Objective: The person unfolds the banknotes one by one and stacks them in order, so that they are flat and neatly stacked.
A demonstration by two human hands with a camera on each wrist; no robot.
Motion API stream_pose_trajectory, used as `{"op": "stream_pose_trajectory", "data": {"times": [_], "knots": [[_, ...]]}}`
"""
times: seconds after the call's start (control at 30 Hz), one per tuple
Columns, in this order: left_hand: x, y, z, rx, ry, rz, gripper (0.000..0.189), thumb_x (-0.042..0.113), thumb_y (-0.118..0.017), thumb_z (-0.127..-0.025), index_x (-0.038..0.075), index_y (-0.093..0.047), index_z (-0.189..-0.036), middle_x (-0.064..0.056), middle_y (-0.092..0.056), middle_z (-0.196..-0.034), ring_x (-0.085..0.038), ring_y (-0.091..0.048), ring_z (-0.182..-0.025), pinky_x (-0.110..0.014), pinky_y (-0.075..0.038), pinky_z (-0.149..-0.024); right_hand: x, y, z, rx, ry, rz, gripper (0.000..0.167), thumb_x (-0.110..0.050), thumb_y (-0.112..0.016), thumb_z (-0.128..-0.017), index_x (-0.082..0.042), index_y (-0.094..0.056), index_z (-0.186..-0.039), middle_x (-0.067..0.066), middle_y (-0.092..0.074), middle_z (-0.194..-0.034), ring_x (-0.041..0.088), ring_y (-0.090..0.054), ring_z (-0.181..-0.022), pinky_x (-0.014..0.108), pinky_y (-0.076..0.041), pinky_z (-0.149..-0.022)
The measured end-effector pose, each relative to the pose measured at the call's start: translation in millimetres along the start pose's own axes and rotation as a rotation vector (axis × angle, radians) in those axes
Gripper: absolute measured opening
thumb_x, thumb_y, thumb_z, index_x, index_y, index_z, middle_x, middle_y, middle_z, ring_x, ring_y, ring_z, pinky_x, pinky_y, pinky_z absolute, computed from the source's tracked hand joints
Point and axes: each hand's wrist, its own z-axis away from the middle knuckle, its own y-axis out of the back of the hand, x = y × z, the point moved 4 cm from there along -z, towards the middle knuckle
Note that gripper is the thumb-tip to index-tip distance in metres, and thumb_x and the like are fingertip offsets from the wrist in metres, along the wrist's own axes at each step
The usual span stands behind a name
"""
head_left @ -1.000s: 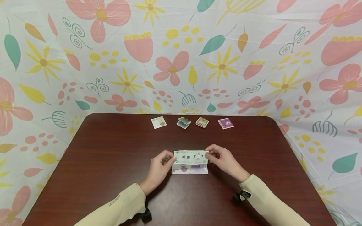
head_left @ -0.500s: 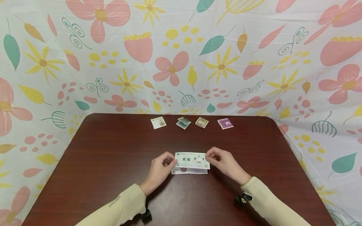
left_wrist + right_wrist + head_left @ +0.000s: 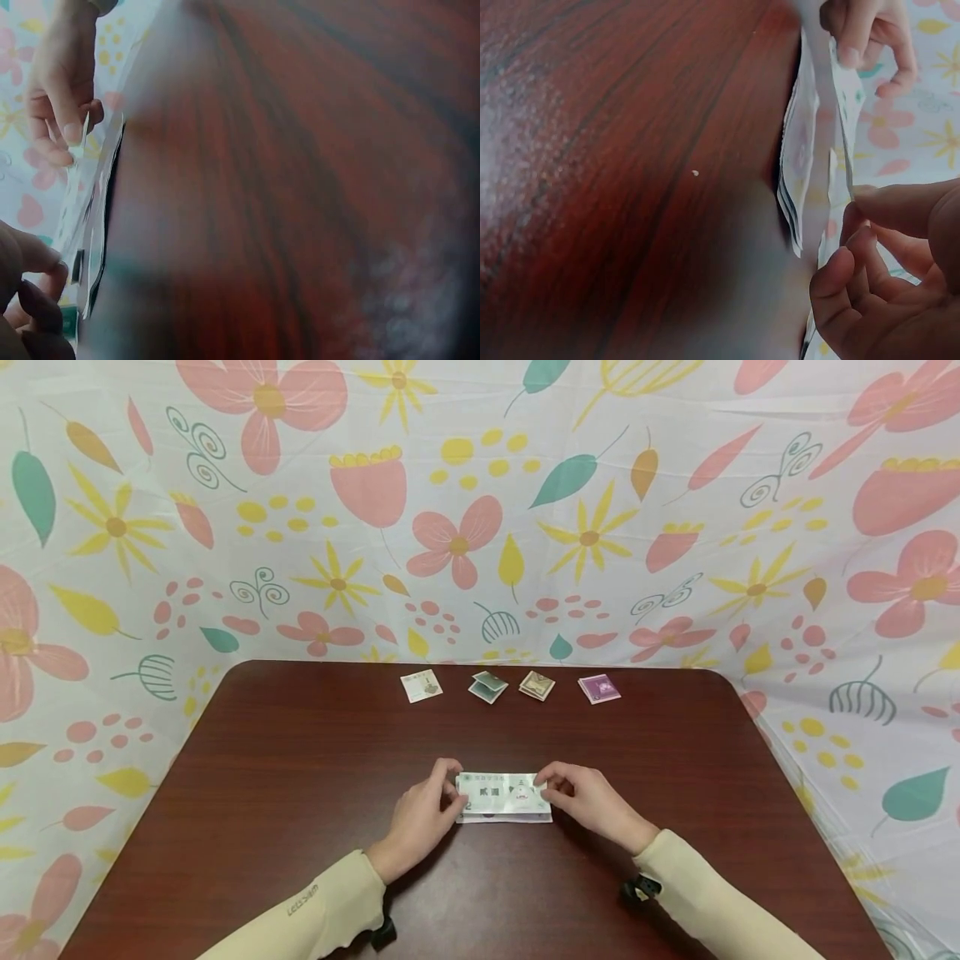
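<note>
A green play banknote (image 3: pixel 491 792) marked with a 2 is stretched between both hands near the middle of the table. My left hand (image 3: pixel 420 814) pinches its left end between thumb and fingers, and my right hand (image 3: pixel 596 797) pinches the right end. Just below it, a purple-printed banknote (image 3: pixel 513 818) lies on the table, with only a front strip showing in the head view. From the right wrist view, that lower paper is a thin stack of notes (image 3: pixel 799 142) with slightly curled layers, and the green note stands apart above it.
Along the back of the dark wooden table (image 3: pixel 300 760) lie a pale note (image 3: pixel 422 686), a folded green note (image 3: pixel 488 686), a folded brown note (image 3: pixel 536 685) and a folded purple note (image 3: pixel 599 688). A flowered cloth (image 3: pixel 457 543) hangs behind the table.
Both hands have brought the green note toward the near side and slightly left, so it covers more of the purple note. The notes along the back have stayed in place.
</note>
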Motion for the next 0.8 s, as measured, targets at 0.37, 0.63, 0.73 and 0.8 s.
{"op": "stream_pose_trajectory", "data": {"times": [0.37,0.63,0.73,0.8], "knots": [[-0.3,-3.6,2.1,-0.013,-0.042,-0.118,0.003,0.019,-0.073,-0.098,0.022,-0.071,-0.097,0.010,-0.068,-0.088,-0.008,-0.061,-0.067,-0.027,-0.044,-0.056,-1.6,-6.7,-3.3,-0.038,-0.016,0.024,0.013,-0.001,-0.071,-0.093,-0.012,-0.070,-0.101,-0.009,-0.061,-0.078,0.001,-0.051,-0.067,0.023,-0.046,-0.064],[-0.7,-4.8,0.4,-0.043,-0.052,-0.148,0.004,0.018,-0.071,-0.099,0.020,-0.072,-0.096,0.009,-0.065,-0.085,-0.004,-0.051,-0.060,-0.025,-0.040,-0.052,0.2,-12.0,-5.9,-0.067,-0.027,0.035,0.012,-0.001,-0.070,-0.093,-0.009,-0.070,-0.102,-0.008,-0.059,-0.078,0.002,-0.049,-0.068,0.023,-0.044,-0.063],[-1.3,-5.6,-0.6,-0.037,-0.059,-0.159,0.005,0.017,-0.074,-0.097,0.021,-0.071,-0.096,0.009,-0.065,-0.085,-0.004,-0.052,-0.060,-0.025,-0.040,-0.051,1.3,-13.5,-6.5,-0.067,-0.028,0.041,0.012,0.000,-0.070,-0.093,-0.008,-0.070,-0.102,-0.008,-0.058,-0.077,0.002,-0.049,-0.067,0.023,-0.044,-0.062],[-1.6,-5.9,-1.3,-0.034,-0.062,-0.164,0.006,0.017,-0.075,-0.096,0.021,-0.071,-0.095,0.010,-0.065,-0.084,-0.005,-0.052,-0.060,-0.025,-0.040,-0.051,2.3,-14.1,-6.9,-0.061,-0.030,0.045,0.012,0.001,-0.069,-0.092,-0.008,-0.070,-0.101,-0.008,-0.058,-0.076,0.002,-0.048,-0.066,0.023,-0.043,-0.062]]}}
